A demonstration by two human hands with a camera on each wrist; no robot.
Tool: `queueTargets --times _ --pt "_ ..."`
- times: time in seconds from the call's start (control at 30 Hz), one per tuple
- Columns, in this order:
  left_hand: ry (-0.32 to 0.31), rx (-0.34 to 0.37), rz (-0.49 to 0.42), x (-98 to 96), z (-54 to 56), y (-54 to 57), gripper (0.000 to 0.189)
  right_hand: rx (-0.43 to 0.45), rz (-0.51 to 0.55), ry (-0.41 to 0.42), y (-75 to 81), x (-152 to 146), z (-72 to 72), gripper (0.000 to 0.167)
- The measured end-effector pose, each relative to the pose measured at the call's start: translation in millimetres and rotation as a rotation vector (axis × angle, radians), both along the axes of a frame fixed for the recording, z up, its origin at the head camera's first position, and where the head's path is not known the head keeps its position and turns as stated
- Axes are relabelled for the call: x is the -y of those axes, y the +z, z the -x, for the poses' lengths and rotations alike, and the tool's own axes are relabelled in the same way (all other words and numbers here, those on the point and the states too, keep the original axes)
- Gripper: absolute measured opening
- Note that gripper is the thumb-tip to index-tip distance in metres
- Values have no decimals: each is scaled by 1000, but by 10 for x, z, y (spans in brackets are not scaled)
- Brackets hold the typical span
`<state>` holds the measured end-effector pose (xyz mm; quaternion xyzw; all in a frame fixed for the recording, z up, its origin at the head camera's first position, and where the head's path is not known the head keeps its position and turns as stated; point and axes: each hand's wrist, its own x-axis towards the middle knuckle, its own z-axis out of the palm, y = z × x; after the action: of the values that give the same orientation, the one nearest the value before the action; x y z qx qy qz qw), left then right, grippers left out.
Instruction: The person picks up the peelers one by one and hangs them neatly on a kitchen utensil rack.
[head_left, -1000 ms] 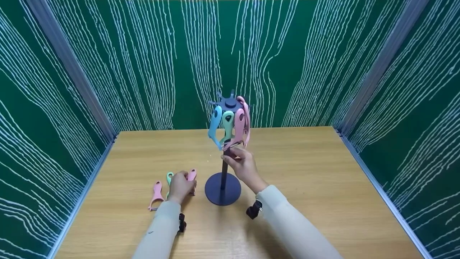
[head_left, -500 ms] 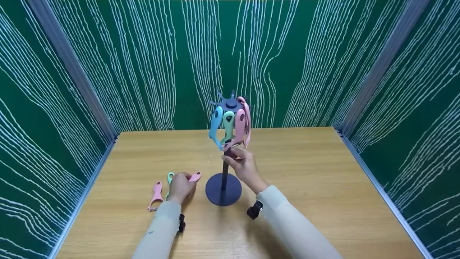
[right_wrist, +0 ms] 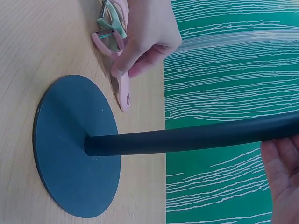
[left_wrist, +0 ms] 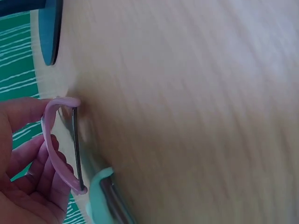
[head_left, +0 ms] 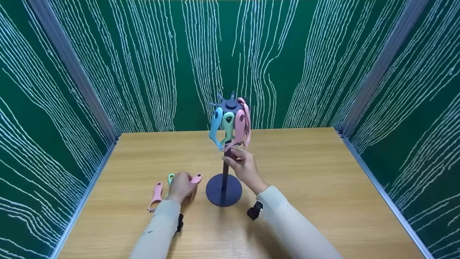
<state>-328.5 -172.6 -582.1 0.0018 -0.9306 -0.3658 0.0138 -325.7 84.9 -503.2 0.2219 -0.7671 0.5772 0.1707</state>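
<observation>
My left hand pinches a pink peeler between thumb and fingers, low over the table. The peeler's blade end faces the left wrist camera, and its holed handle points toward the stand. Partly behind that hand lies a green peeler; another pink peeler lies further left. My right hand holds the upper post of a dark stand with a round base. From the stand's hooked top hang a blue peeler, a green peeler and pink peelers.
The stand is upright on a wooden table, just right of my left hand. Green walls with pale wavy lines enclose the table on the back and both sides. Several hooks on the far left of the stand's top hold nothing.
The pink peeler in my left hand has swung its handle to the right, toward the stand. My right hand keeps its place on the post.
</observation>
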Motion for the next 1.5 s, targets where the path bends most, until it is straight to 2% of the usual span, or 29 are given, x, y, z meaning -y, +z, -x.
queueTargets --times 0.2,0.37,0.43,0.6,0.77,0.93,1.13,1.5 --pt "7 -7 -22 43 5 142 21 25 -7 -8 -20 -8 -7 8" --pt "10 46 -114 71 1 305 25 42 6 -9 -20 -5 -24 9" --pt "2 42 -140 83 -7 380 28 44 10 -7 -22 -5 -31 9" --pt "-29 -50 -162 109 -19 580 31 45 15 -6 -27 -7 -32 9" --pt "-32 -126 -172 128 -29 775 32 47 6 -7 -22 -4 -18 9" --pt "-28 -166 -193 129 -63 939 31 8 -2 -11 -25 -1 -1 8" --pt "-27 -142 -276 126 -92 1054 28 23 7 1 -19 2 4 7" --pt "-79 -277 -233 138 -95 1229 27 14 27 8 -9 0 8 8"
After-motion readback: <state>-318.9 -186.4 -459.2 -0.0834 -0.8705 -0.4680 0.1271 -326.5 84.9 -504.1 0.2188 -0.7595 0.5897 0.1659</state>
